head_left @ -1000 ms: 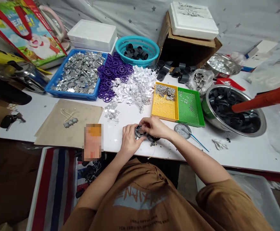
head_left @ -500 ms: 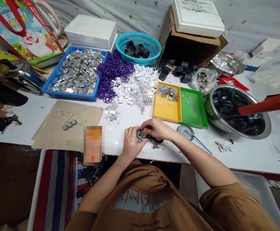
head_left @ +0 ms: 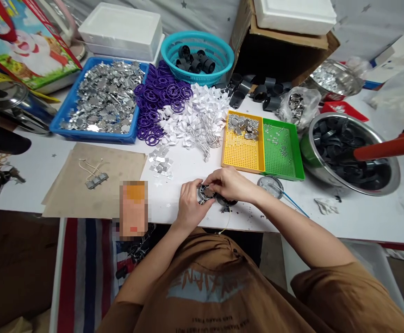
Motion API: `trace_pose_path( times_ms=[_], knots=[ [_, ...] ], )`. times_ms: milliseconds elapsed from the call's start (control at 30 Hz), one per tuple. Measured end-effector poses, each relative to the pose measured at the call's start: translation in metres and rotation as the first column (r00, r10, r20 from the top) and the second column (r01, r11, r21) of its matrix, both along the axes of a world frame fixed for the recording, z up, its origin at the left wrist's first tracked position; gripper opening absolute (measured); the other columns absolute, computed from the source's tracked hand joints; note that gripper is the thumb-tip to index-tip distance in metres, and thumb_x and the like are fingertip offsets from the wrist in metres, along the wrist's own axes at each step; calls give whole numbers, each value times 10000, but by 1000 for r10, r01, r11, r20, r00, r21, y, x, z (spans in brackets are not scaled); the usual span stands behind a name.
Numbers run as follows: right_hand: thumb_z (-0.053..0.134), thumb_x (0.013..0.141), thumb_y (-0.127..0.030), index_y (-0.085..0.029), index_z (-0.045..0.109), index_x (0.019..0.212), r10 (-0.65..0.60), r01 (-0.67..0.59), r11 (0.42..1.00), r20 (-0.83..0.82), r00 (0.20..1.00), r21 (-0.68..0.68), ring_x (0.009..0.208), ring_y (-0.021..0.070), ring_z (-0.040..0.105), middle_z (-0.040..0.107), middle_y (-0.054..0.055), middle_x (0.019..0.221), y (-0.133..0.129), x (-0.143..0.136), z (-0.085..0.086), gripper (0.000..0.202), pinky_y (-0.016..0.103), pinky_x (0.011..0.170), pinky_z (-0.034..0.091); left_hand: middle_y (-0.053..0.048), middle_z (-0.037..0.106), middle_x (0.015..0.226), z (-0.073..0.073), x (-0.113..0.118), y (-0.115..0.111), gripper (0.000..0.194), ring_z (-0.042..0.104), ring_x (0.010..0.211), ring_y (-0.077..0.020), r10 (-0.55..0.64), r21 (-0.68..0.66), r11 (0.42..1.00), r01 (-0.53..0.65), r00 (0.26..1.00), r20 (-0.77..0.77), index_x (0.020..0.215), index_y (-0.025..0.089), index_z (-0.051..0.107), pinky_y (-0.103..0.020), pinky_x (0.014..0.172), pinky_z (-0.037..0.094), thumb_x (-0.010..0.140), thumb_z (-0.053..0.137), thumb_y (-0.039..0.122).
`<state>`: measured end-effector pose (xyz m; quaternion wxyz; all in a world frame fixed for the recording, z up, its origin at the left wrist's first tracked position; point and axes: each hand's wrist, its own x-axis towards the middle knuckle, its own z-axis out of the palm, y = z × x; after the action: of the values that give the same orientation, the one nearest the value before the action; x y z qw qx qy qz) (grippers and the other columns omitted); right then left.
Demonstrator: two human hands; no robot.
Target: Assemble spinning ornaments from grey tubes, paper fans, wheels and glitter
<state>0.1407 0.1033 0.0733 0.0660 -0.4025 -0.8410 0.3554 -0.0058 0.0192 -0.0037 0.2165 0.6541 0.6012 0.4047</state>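
Observation:
Near the table's front edge, my left hand is closed around the left side of a round black part with a greyish disc inside it. The fingertips of my right hand are pinched together over the disc, whether on it or on something small I cannot make out. A second round black part lies under my right hand, partly hidden, with a metal clip and a pale cord hanging toward the edge. A clear round dish with a blue stick stands right of my right hand.
Yellow tray and green tray lie behind my right hand. Farther right stands a metal bowl of black parts with an orange-red handle above it. Behind are white pieces, purple rings, a blue tray and a turquoise basket.
The camera view has shifted slightly, so the objects at the back sit higher in the picture. Both hands remain at the round black part, with only slight finger movement.

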Motion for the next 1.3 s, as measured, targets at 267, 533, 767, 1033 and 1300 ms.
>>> trace_pose_path(
  times_ms=[267,533,767,1033,1300],
  knots=[
    [593,769,-103,-181,754,889,-14,13,999,-6,1000,-42,608,131,622,715,13,691,3,0,-9,216,224,605,412,-82,620,1031,0,-2,1,509,559,993,-253,-25,-1,1000,25,999,-21,1139,183,504,-394,876,485,715,772,269],
    [797,677,-290,-183,606,1096,-145,121,966,92,985,229,846,209,584,521,109,1130,-8,5,-10,473,312,725,450,-76,635,1058,-2,-3,1,483,564,1024,-249,-42,38,998,43,999,-29,1134,189,531,-396,905,481,719,770,248],
    [809,666,-311,-184,642,928,-246,248,967,-28,969,57,718,147,526,553,29,877,0,23,-24,336,288,695,424,-50,643,1065,7,-8,6,461,559,1034,-234,-119,-45,992,117,991,-64,1130,210,550,-380,919,480,722,764,218],
    [691,797,-381,-190,669,806,-711,746,644,-489,505,-167,665,122,543,624,23,760,-67,118,-25,193,260,601,435,-117,603,1144,18,-7,-1,553,527,1096,-268,-128,53,989,140,975,-180,1225,170,492,-412,947,453,793,692,451],
    [832,612,-344,-148,697,875,-897,790,61,-381,-225,-611,493,58,520,655,10,655,-181,191,-100,354,164,434,421,-94,614,1097,25,-11,15,469,527,1063,-262,-203,-14,978,208,936,-288,1211,179,519,-410,929,471,802,703,317]
  ],
)
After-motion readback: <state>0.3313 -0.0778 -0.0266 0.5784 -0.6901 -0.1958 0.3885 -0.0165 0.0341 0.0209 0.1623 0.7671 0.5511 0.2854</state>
